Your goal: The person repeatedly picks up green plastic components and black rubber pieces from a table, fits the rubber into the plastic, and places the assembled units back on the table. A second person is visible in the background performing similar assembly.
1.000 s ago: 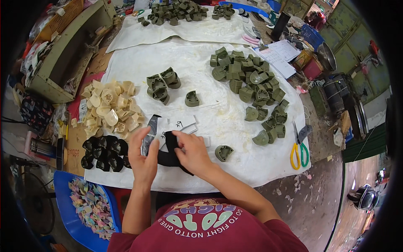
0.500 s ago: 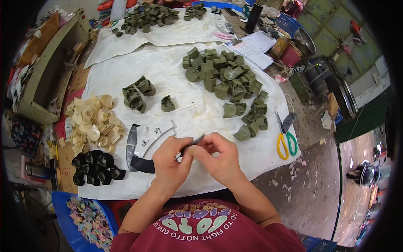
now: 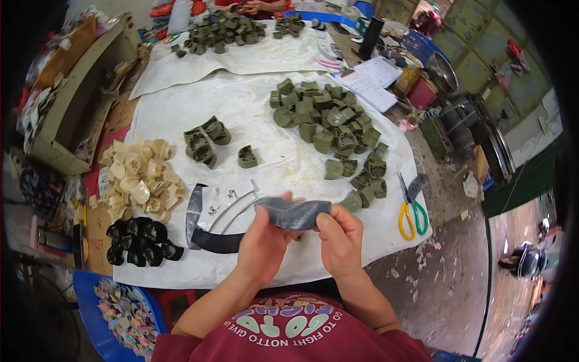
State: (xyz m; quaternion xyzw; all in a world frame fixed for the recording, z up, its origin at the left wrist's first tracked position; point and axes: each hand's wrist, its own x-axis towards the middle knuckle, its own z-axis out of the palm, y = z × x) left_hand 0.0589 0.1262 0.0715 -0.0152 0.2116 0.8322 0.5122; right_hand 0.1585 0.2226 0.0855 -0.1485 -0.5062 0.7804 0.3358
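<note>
A dark grey, shiny curved strip (image 3: pixel 294 213) is stretched between my hands above the white table cover. My left hand (image 3: pixel 263 246) pinches its left end, and my right hand (image 3: pixel 341 236) grips the right end between thumb and fingers. Just left of my left hand lies a black curved strip (image 3: pixel 220 242). It meets a dark grey strip (image 3: pixel 194 211) beside a white curved template (image 3: pixel 227 208) with handwriting. Beyond my hands, a lone olive heel-shaped piece (image 3: pixel 247 157) sits near a small cluster of olive pieces (image 3: pixel 206 140).
Olive pieces (image 3: pixel 325 114) are heaped at the right. Scissors (image 3: pixel 411 211) with yellow and green handles lie at the table's right edge. Cream pieces (image 3: pixel 139 178) and black pieces (image 3: pixel 142 241) are on the left, above a blue tub (image 3: pixel 90 301). Another person's hands (image 3: pixel 248 7) show at the far end.
The strip was edge-on and bunched between my hands; now its broad face shows, spread out. My hands have moved apart. Another person's hands have come into view at the far end.
</note>
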